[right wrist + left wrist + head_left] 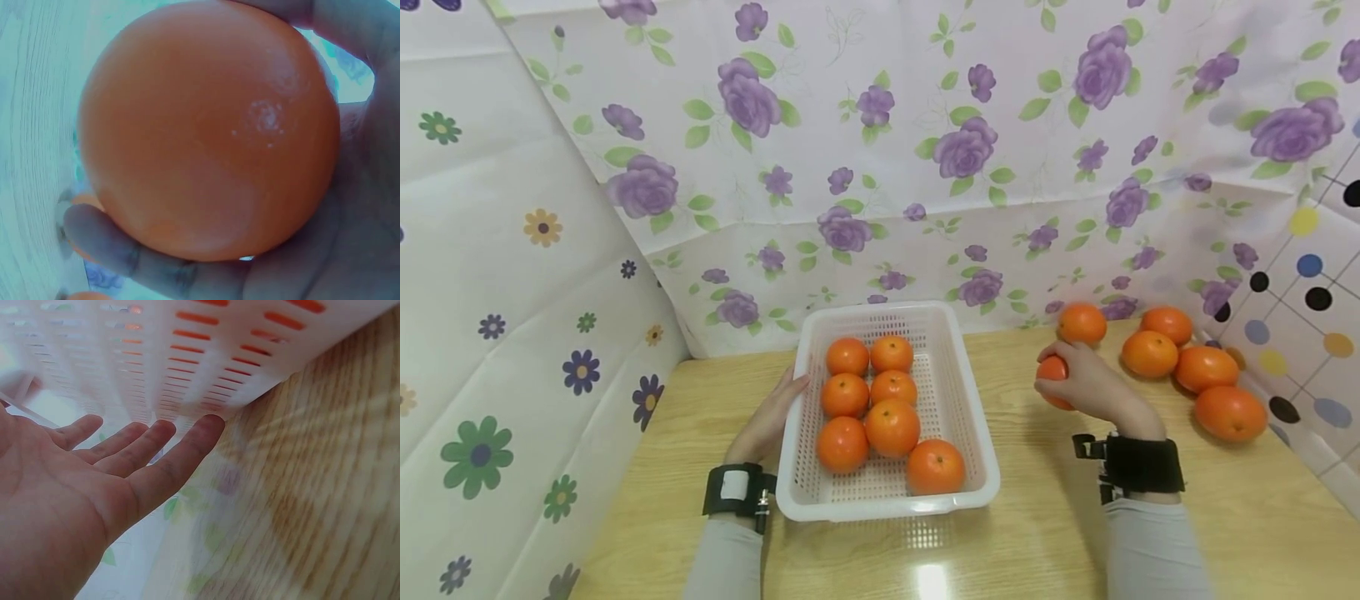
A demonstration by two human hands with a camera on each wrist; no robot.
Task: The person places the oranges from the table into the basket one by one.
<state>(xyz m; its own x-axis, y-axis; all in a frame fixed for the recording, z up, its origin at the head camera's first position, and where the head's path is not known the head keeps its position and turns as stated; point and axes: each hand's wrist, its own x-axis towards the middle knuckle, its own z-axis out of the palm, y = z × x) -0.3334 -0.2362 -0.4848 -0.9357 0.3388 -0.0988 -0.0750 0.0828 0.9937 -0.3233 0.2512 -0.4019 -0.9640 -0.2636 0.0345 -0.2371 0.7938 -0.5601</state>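
A white plastic basket with slotted walls stands on the table, several oranges lying in it. At its left side, my left hand rests with fingers against the wall. In the left wrist view, those fingers are extended, palm facing the slotted wall. To the right of the basket, my right hand grips an orange. The right wrist view shows this orange filling the grasp, thumb and fingers curled round opposite sides.
Behind my right hand lies a single orange. Several more oranges are grouped at the right edge of the wooden table. Flowered sheeting hangs at the back, with patterned sheets along both sides.
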